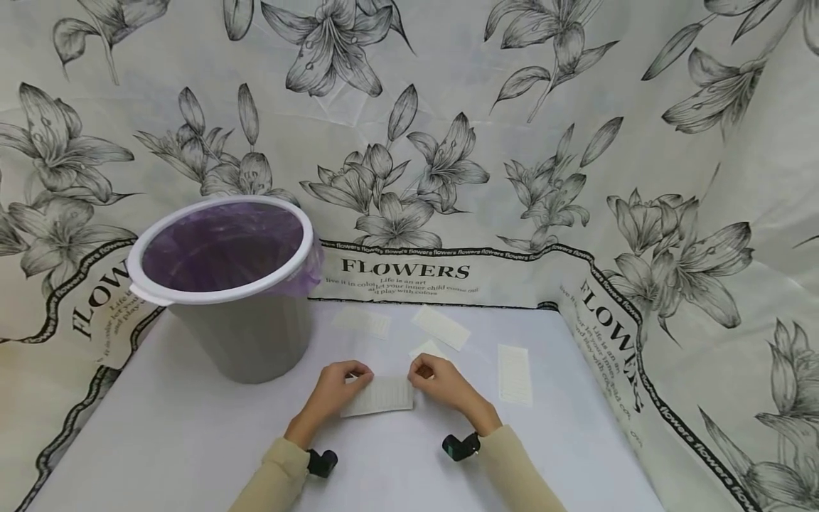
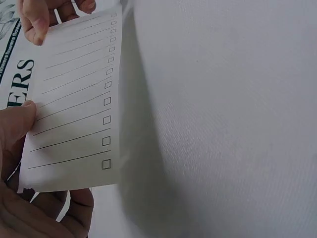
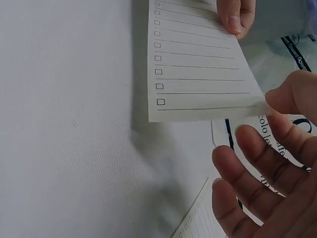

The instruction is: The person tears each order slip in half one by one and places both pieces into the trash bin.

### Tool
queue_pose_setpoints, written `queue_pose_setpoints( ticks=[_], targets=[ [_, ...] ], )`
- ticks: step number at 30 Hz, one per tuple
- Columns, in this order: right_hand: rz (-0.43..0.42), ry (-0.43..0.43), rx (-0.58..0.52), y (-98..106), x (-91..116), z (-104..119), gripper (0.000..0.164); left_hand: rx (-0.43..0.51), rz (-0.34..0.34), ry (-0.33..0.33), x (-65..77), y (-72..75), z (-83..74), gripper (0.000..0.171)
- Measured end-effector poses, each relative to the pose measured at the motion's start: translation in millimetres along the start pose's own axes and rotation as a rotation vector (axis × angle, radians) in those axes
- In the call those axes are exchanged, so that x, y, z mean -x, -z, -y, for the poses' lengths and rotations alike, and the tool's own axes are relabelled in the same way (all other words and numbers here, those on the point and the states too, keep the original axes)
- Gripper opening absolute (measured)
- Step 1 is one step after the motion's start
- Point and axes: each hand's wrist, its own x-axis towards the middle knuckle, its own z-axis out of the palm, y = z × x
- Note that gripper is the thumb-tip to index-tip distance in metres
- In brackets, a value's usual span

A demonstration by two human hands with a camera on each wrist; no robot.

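Both hands hold up one white checklist sheet (image 1: 382, 395), printed with ruled lines and a column of small boxes. My left hand (image 1: 335, 390) pinches its left end, thumb on the printed face and fingers behind, as the left wrist view shows. My right hand (image 1: 446, 385) pinches the opposite upper corner between thumb and index finger; its other fingers (image 3: 247, 193) are spread loosely below. The sheet (image 2: 79, 99) is tilted and casts a shadow on the white tabletop. Just beyond the right hand lies another pale sheet (image 1: 427, 349), partly hidden by it.
A grey bin (image 1: 256, 341) with a white rim and purple liner stands at the back left. More checklist sheets lie on the table: one at the back (image 1: 441, 327), one at the right (image 1: 515, 375), and pale ones (image 1: 361, 322) behind the left hand. Flower-printed cloth surrounds the table.
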Motion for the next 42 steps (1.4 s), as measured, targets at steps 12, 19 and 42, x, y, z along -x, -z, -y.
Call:
queue_pose_setpoints(
  ticks=[12,19,42],
  targets=[
    [-0.004,0.052,-0.079,-23,0,8,0.035,0.018,0.027,-0.043,5.0,-3.6,-2.4,0.008],
    [0.022,0.058,-0.045,-32,-1,14,0.022,0.004,0.071,-0.046,7.9,0.6,-5.1,0.009],
    [-0.050,0.113,-0.060,-46,-7,25,0.007,-0.011,0.023,-0.036,17.8,5.9,-7.2,0.006]
  ],
)
